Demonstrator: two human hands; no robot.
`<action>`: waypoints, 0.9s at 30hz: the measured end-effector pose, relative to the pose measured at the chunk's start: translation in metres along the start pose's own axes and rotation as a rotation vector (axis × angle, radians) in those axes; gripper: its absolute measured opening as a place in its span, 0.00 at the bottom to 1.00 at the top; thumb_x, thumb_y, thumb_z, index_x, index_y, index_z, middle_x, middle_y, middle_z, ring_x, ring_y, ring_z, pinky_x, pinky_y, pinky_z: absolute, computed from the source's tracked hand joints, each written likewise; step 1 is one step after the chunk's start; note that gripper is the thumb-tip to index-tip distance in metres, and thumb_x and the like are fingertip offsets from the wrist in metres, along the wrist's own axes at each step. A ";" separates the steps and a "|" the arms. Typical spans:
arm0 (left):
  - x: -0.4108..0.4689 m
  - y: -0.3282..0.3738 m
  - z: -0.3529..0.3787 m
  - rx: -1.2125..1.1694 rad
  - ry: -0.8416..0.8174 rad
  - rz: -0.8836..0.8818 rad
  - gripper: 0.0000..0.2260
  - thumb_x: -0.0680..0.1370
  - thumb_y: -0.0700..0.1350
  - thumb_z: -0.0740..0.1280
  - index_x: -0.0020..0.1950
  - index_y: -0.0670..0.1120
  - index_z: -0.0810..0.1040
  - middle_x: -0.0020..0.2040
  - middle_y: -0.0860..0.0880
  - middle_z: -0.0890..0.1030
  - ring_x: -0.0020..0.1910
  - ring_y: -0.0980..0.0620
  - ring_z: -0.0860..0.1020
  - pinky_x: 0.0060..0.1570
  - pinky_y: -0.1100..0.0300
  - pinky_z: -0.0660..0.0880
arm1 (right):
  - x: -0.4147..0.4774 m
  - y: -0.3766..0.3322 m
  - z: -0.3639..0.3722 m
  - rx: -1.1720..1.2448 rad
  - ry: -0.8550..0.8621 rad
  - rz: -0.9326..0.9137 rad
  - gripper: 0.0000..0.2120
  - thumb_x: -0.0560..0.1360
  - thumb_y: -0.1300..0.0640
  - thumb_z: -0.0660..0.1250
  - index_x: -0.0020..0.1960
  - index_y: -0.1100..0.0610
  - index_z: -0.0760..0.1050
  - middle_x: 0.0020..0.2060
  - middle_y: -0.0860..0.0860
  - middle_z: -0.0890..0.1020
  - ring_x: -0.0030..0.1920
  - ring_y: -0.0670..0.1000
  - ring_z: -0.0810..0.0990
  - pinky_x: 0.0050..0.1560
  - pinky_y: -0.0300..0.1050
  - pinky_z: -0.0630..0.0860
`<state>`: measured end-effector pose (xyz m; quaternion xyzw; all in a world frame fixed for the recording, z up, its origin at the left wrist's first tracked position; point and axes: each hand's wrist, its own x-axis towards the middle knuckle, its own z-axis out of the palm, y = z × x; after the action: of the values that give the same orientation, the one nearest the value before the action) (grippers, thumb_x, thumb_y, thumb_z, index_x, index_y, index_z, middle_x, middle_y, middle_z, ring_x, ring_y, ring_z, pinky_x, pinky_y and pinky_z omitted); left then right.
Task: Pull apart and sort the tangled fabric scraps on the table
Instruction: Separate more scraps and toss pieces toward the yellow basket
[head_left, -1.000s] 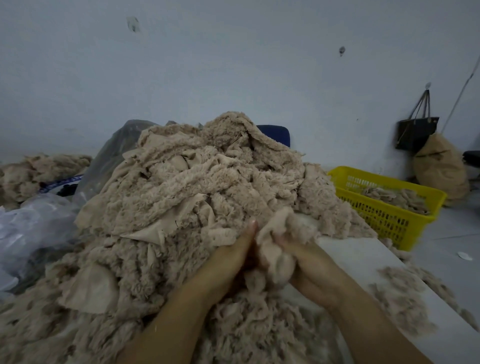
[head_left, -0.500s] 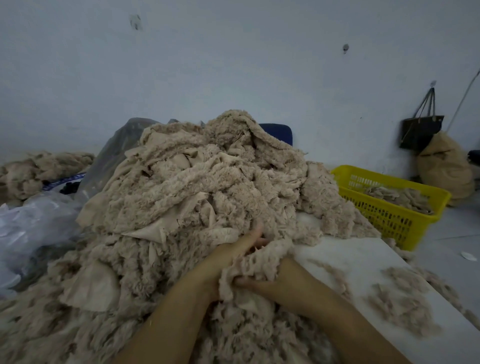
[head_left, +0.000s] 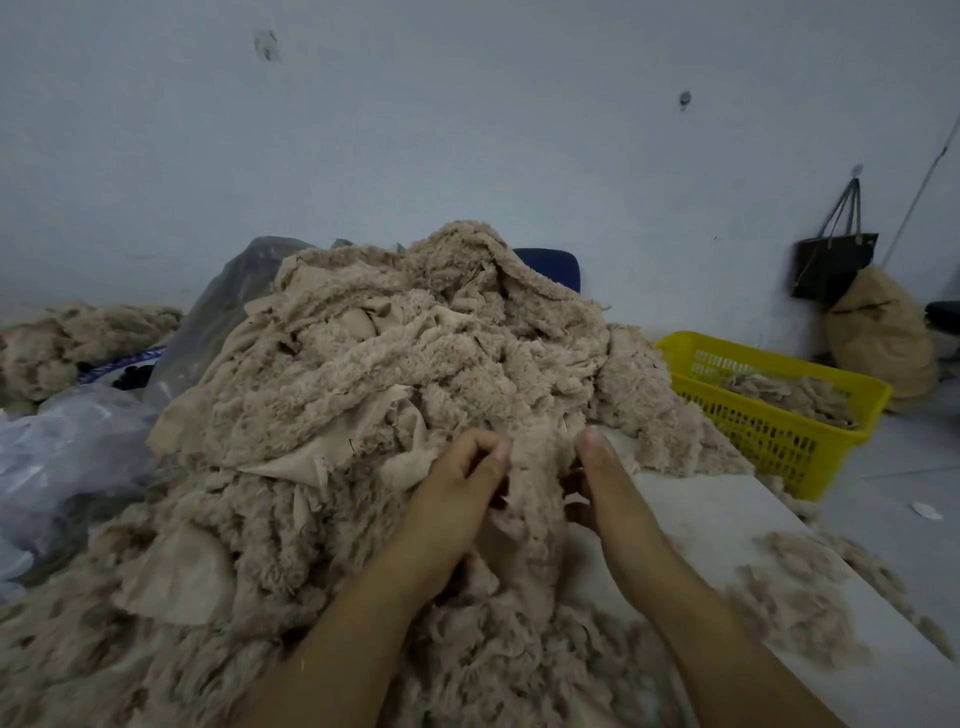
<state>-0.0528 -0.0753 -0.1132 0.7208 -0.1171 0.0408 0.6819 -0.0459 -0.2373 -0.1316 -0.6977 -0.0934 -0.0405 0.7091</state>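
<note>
A smaller pile of beige scraps (head_left: 78, 343) is lying at the far left, beyond crumpled clear plastic bags (head_left: 67, 447) that are spilling along the table's left edge. A grey plastic bag (head_left: 228, 301) is leaning against the back left of the main heap of fleece scraps (head_left: 363, 374), which is covering most of the white table (head_left: 727, 519) from its left edge to past its middle and is rising highest toward the far edge. A blue chair back (head_left: 550, 265) is peeking out behind the heap's top.

At the heap's near slope, the left hand (head_left: 462, 483) is curling its fingers and thumb tip together, pinching the left side of one fleece scrap (head_left: 535, 467). The right hand (head_left: 597, 478) is gripping the same scrap's right side, its thumb lying straight on top and its fingers curling underneath, partly hidden by the fabric. The scrap is stretching between the two hands, with its lower end merging into the heap.

Thin loose tufts (head_left: 800, 597) are lying on the bare table near its right edge. Off the far right corner, a yellow plastic basket (head_left: 769, 431) is holding a few sorted scraps (head_left: 789, 389). Behind it, a dark handbag (head_left: 831, 265) is hanging on the wall above a tan sack (head_left: 878, 338).
</note>
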 end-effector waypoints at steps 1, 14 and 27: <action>-0.001 -0.001 0.004 0.098 -0.043 0.061 0.09 0.84 0.44 0.60 0.47 0.45 0.76 0.33 0.56 0.79 0.33 0.60 0.77 0.34 0.68 0.73 | -0.002 -0.001 0.001 -0.027 -0.015 0.005 0.40 0.60 0.18 0.61 0.54 0.50 0.73 0.44 0.41 0.82 0.42 0.39 0.82 0.43 0.38 0.78; -0.002 -0.003 0.011 0.201 -0.040 0.010 0.13 0.84 0.51 0.58 0.42 0.51 0.73 0.28 0.61 0.75 0.29 0.62 0.71 0.31 0.72 0.68 | 0.007 -0.003 -0.005 0.426 0.169 0.173 0.14 0.83 0.53 0.59 0.58 0.57 0.81 0.52 0.54 0.86 0.52 0.52 0.85 0.51 0.48 0.82; -0.003 -0.001 0.005 -0.001 -0.146 -0.084 0.15 0.81 0.49 0.65 0.35 0.55 0.78 0.32 0.53 0.73 0.32 0.56 0.70 0.33 0.66 0.69 | 0.009 -0.007 -0.010 0.630 0.201 0.199 0.14 0.84 0.54 0.56 0.54 0.58 0.78 0.42 0.53 0.84 0.41 0.49 0.83 0.47 0.46 0.80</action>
<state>-0.0564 -0.0801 -0.1156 0.7258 -0.1365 -0.0406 0.6730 -0.0379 -0.2465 -0.1232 -0.4429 0.0375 -0.0089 0.8958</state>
